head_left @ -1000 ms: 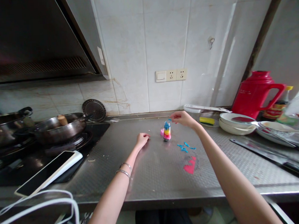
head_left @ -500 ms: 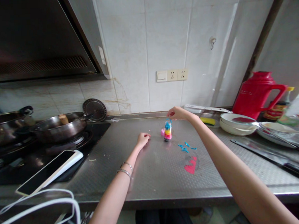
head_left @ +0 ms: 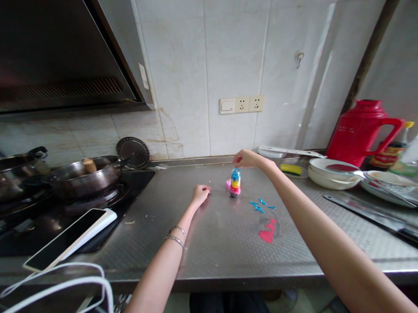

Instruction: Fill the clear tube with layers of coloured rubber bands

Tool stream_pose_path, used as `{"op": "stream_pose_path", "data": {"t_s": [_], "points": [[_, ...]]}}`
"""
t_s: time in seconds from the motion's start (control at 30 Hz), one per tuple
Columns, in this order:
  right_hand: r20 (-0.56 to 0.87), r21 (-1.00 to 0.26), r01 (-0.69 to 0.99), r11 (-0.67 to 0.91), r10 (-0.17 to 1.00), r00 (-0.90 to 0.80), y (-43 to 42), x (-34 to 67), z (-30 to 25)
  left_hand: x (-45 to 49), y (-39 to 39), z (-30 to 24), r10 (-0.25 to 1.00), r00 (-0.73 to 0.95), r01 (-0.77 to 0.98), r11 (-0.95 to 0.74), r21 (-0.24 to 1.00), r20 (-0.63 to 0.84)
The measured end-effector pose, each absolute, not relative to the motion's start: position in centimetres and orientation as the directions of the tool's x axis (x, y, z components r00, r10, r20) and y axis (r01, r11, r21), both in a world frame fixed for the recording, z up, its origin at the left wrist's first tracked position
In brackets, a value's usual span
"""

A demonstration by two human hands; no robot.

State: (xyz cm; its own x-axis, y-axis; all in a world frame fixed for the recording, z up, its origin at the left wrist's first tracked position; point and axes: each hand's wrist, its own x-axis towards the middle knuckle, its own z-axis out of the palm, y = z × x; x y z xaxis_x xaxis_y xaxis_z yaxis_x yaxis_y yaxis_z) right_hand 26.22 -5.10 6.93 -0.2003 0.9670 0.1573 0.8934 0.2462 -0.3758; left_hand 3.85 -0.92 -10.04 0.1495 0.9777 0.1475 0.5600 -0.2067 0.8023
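Observation:
A small stack of coloured pieces (head_left: 235,183), blue over yellow over pink, stands on the steel counter (head_left: 217,236). My right hand (head_left: 246,159) hovers just above and behind its top, fingers pinched on something too small to make out. My left hand (head_left: 199,195) rests curled on the counter, a hand's width left of the stack. Several loose blue pieces (head_left: 260,204) lie to the right of the stack. A red piece (head_left: 268,231) lies nearer to me.
A phone (head_left: 70,238) with white cables lies on the black hob at left, beside two pans (head_left: 81,176). At right stand a red thermos jug (head_left: 361,128), stacked bowls (head_left: 332,172), a yellow sponge (head_left: 290,168) and a long knife (head_left: 383,219).
My right hand has shifted left and a little back, from right of the stack's top to just above it. The left hand has stayed put.

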Motion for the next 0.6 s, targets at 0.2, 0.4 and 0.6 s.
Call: {"op": "stream_pose_path", "data": {"t_s": [0.2,0.4,0.6], "points": [[0.193,-0.451,0.846,0.284,0.957,-0.218,-4.16,26.68,6.28,3.83,-0.9,-10.12,0.975,0.153,0.555,-0.22,0.803,0.162],[0.194,-0.486,0.82,0.302,0.952,-0.236,-4.13,26.95,6.09,3.85,-0.84,-10.21,0.976,0.156,0.552,-0.212,0.807,0.15],[0.191,-0.512,0.796,0.323,0.946,-0.262,-4.58,27.04,6.21,3.9,-0.63,-10.42,0.974,0.155,0.548,-0.222,0.807,0.163]]}}
